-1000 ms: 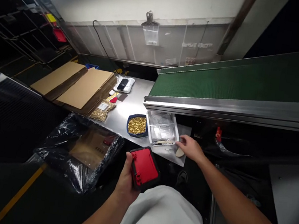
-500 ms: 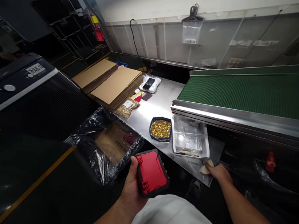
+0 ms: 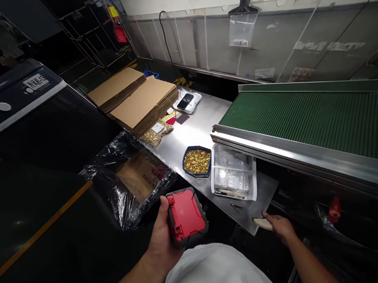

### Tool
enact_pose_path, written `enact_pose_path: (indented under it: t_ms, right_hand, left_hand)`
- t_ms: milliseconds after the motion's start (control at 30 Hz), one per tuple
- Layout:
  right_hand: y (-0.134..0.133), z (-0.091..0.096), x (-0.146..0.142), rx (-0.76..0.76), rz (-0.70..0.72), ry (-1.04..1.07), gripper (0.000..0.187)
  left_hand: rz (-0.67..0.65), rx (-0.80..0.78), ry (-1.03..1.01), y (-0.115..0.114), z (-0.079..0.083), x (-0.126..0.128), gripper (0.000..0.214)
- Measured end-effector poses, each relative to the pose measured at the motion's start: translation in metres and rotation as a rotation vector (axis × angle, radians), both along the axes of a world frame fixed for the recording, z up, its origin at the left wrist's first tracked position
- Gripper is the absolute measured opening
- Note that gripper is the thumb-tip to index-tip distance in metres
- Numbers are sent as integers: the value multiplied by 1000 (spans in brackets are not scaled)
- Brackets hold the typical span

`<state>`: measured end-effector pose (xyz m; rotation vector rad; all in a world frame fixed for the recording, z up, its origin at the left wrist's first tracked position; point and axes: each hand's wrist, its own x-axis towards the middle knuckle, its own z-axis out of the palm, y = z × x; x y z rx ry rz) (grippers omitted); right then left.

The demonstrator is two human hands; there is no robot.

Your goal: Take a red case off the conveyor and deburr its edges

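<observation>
My left hand (image 3: 161, 242) grips a red and black plastic case (image 3: 186, 216), held flat above my lap in front of the steel table (image 3: 197, 133). My right hand (image 3: 280, 227) is at the table's near right corner, its fingers closed on a small pale flat piece (image 3: 263, 223) that pokes out past the edge. A small dark tool (image 3: 235, 206) lies on the table just left of that hand. Behind it stand a clear plastic tray of bags (image 3: 233, 177) and a blue dish of small brass parts (image 3: 197, 160).
A green conveyor belt (image 3: 317, 116) runs along the right above the table. Flattened cardboard (image 3: 135, 97), a phone on a white pack (image 3: 185, 100) and a bag of brass parts (image 3: 153, 134) lie at the back. A box wrapped in black plastic (image 3: 131, 178) sits at the left, beside a dark machine (image 3: 23, 105).
My right hand has left the clear tray and drawn back to the table's near corner, taking the pale piece with it. The view has swung left. The left hand keeps its hold on the case.
</observation>
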<state>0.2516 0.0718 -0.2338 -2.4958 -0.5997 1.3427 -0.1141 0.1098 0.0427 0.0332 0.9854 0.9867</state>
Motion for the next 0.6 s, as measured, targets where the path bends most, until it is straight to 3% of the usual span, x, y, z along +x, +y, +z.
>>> enact_pose_path:
  t_ms: [167,300,433,533,600]
  right_hand:
    - [-20,42,-34,133,-225,231,51]
    - [-8,99,-83,288,-224,492,53]
    - [9,186,-132,553,-70,542,47]
    - [14,253,-160,860,190,453,28]
    - [16,284,-174,1028,349,378,17]
  left_hand:
    - [12,-7,13,9,-3,3,70]
    - [9,57,11,15,-7,2,72]
    - [19,126,-4,18,-7,-1,75]
    - [20,133,-28,17,-5,-5,80]
    - [13,137,-37,16,-3,-7,80]
